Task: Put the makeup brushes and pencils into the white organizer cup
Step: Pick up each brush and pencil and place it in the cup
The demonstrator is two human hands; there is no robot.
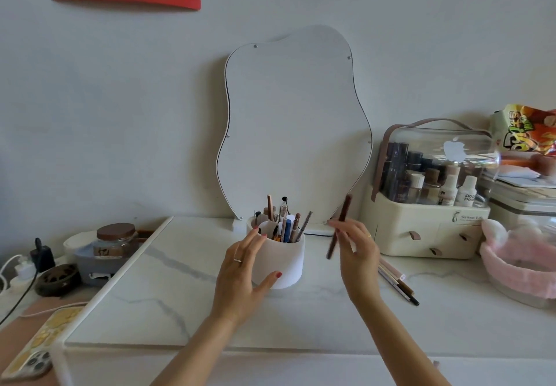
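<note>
White cup: our white organizer cup stands upright on the marble tabletop, in front of the wavy mirror, already bristling with brushes and pencils.
Left hand: our left hand rests against the cup's left side, fingers spread and loosely open, thumb on the lower front wall; we cradle the cup rather than clamp it.
Right hand: our right hand pinches a brown pencil between thumb and fingertips, around its middle.
Held pencil: it stands nearly upright, slightly tilted, in the air just right of the cup and apart from its rim; it looks blurred.
Loose pencils: a few more pencils lie on the tabletop, partly behind our right wrist.
Right side: a cream cosmetics box sits near the pencils.
</note>
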